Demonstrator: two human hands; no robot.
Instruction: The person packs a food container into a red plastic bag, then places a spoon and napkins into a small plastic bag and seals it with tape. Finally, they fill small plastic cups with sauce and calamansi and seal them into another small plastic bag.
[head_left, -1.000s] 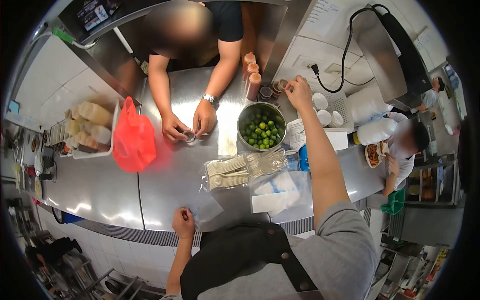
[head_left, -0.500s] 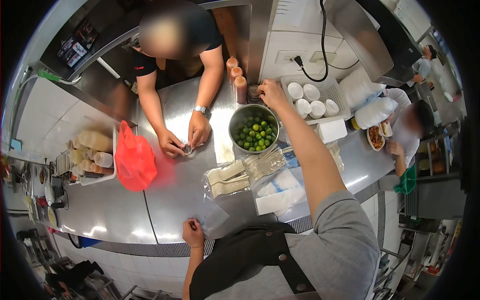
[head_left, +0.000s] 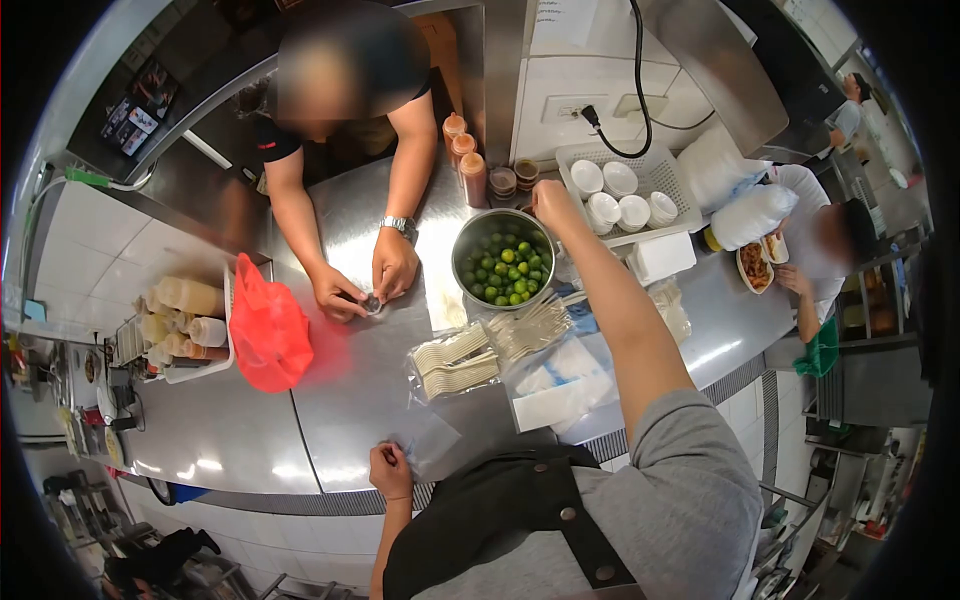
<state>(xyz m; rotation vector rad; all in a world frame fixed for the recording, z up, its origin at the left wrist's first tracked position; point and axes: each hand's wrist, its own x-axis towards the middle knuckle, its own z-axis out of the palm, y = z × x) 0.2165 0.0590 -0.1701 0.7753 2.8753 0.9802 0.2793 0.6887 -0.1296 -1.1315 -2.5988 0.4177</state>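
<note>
My left hand is closed at the near edge of the steel counter, on the corner of a clear plastic bag that lies flat. My right hand reaches across to the far side, beside the rim of a steel pot full of green limes. Its fingers are curled together, and what they hold, if anything, is hidden. Just beyond it stand small lidded sauce cups. Sauce bottles are lined up left of the cups.
A co-worker's hands pinch a small item opposite me. Bagged wooden cutlery and white napkins lie before the pot. A basket of white cups stands right; a red plastic bag sits left.
My right hand has drawn back from the sauce cups toward the pot's right rim, uncovering more of the cups. My left hand stays at the clear bag.
</note>
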